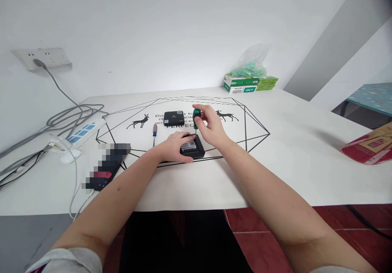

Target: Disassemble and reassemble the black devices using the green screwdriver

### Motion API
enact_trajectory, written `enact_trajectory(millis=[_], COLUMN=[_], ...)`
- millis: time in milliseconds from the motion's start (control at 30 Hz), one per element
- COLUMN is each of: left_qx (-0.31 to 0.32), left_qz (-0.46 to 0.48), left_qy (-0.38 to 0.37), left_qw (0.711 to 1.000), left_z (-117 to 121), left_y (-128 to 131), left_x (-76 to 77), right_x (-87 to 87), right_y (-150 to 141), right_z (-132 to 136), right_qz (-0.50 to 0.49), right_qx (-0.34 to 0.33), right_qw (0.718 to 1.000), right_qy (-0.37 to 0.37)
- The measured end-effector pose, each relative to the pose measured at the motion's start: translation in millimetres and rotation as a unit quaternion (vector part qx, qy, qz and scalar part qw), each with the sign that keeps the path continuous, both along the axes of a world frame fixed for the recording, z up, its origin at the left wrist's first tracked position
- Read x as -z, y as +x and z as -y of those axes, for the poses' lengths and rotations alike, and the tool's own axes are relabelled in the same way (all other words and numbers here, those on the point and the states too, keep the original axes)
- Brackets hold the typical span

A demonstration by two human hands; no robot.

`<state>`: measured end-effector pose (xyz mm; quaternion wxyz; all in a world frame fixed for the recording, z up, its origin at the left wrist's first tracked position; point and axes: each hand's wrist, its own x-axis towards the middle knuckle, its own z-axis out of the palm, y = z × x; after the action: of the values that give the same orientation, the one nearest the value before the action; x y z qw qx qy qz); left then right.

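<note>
A small black box [192, 148] with a white label lies on the white table [294, 150], label side up. My left hand [173, 146] rests on its left side, fingers curled over its edge, holding it down. My right hand [212, 128] is closed round a green-handled screwdriver [196, 119], which stands upright with its tip on the box's top edge. A second black box [174, 118] lies just behind. A red-and-blue-handled screwdriver [154, 134] lies on the table to the left of my left hand.
A white power strip [80, 133] with grey cables lies at the left, below a wall socket [43, 59]. A blurred dark phone-like item [107, 166] sits front left. Green boxes and a plastic bag [249, 77] stand at the back. A red carton [369, 144] lies at the right edge.
</note>
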<state>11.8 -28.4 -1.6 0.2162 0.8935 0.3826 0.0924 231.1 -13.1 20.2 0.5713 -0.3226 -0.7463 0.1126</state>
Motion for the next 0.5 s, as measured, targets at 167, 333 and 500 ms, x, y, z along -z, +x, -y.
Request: enact_trajectory(millis=[167, 333, 500], left_qx=[0.001, -0.004, -0.009], left_qz=[0.001, 0.003, 0.000], left_qy=[0.003, 0.001, -0.009], left_qw=[1.000, 1.000, 1.000], left_z=[-1.4, 0.4, 1.3], left_y=[-0.2, 0.5, 0.2], left_x=[2.0, 0.0, -1.2], right_x=[0.4, 1.8, 0.5], right_y=[-0.4, 0.4, 1.6], right_z=[0.2, -3.8, -4.6], right_qz=[0.001, -0.001, -0.012], right_qx=[-0.003, 0.055, 0.063], right_qw=[1.000, 0.997, 0.995], right_qy=[0.003, 0.056, 0.071])
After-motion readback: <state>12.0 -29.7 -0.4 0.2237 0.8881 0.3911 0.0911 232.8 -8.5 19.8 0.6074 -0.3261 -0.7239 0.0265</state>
